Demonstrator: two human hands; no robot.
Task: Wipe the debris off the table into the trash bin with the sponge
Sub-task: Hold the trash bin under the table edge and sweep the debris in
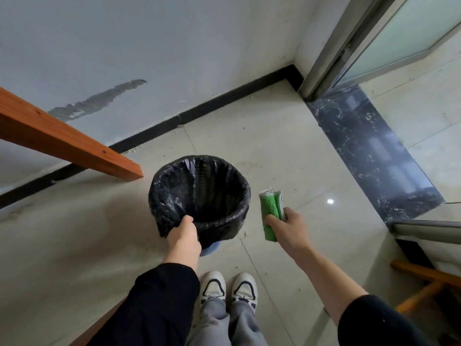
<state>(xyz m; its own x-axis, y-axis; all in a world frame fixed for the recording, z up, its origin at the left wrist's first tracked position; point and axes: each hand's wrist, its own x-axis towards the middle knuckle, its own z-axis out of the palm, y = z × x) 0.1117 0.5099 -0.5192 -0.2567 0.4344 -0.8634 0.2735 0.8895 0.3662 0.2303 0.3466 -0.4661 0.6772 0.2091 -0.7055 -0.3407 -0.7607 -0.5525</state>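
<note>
A round trash bin (199,196) lined with a black plastic bag is in the middle of the view, above the tiled floor, its blue base showing underneath. My left hand (184,236) grips the near rim of the bin and its bag. My right hand (290,228) is just right of the bin and holds a green sponge (269,211) with white backing, which sticks up out of my fist. A wooden table edge (62,138) juts in from the left at about rim height. No debris shows on that edge.
Beige floor tiles (274,136) with small crumbs lie below, and my two white shoes (228,287) stand near the bottom. A dark marble threshold (369,151) and a door frame (331,58) are at the right. Wooden chair legs (429,283) sit at the lower right. A white wall with black skirting runs behind.
</note>
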